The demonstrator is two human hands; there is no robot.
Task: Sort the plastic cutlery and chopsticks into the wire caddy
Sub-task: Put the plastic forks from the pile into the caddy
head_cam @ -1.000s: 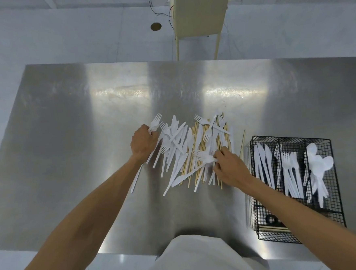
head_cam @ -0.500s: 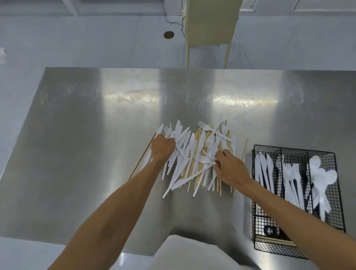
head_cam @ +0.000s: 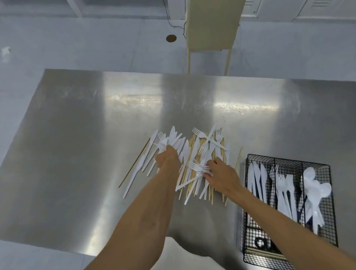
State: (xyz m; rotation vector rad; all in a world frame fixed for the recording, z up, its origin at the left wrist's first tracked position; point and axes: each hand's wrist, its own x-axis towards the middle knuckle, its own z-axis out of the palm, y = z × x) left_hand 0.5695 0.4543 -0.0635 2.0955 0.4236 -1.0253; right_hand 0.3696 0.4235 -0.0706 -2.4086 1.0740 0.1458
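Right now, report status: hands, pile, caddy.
Left hand closed on white cutlery; right hand pinching forks. Mixed pile unsorted on table. Wire caddy partly filled. Stray chopstick left of pile.

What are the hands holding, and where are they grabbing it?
The left hand clutches white cutlery near the head ends. The right hand pinches white forks just below the tines.
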